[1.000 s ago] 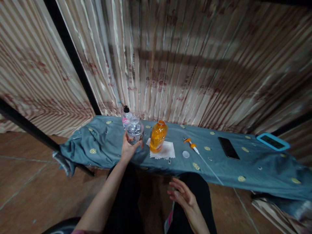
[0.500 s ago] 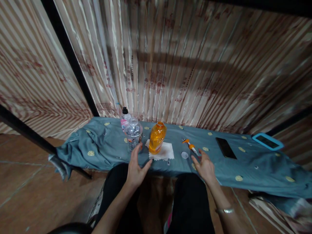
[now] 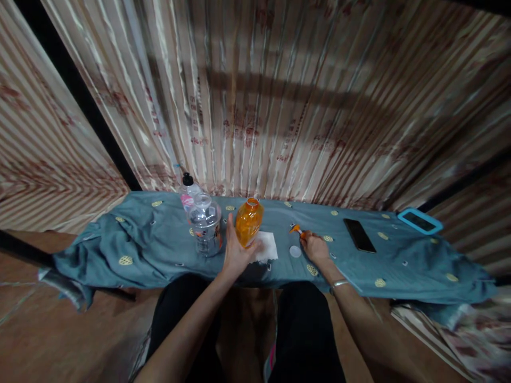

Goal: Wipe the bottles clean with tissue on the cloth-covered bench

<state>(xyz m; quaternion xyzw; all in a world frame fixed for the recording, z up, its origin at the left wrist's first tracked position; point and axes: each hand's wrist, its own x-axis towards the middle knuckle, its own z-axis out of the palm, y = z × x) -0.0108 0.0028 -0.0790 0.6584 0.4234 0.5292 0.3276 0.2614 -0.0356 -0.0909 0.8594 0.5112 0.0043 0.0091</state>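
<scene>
- A clear plastic cup with a domed lid (image 3: pixel 206 230) stands on the teal cloth-covered bench (image 3: pixel 131 239), just left of the orange bottle (image 3: pixel 248 229); a small clear bottle with a black cap (image 3: pixel 187 189) stands behind the cup, close to the striped curtain (image 3: pixel 279 106).
- A white napkin (image 3: pixel 268 246) lies under and to the right of the orange bottle, with a small white cap (image 3: pixel 295 251) just beside it.
- Farther right, well apart, lie a black phone (image 3: pixel 359 235) and a blue-framed tablet (image 3: pixel 419 221).
- The left hand (image 3: pixel 236 252) is wrapped around the lower part of the orange bottle, thumb up its left side; the bottle stands upright with its mouth uncapped.
- The right hand (image 3: pixel 316 248) is curled over an orange pump nozzle (image 3: pixel 296 229) on the cloth; whether the fingers truly pinch it cannot be told.
- The cup stands close to the left hand; the bench's near edge runs just under both wrists, and bare cloth lies between the right hand and the phone.
</scene>
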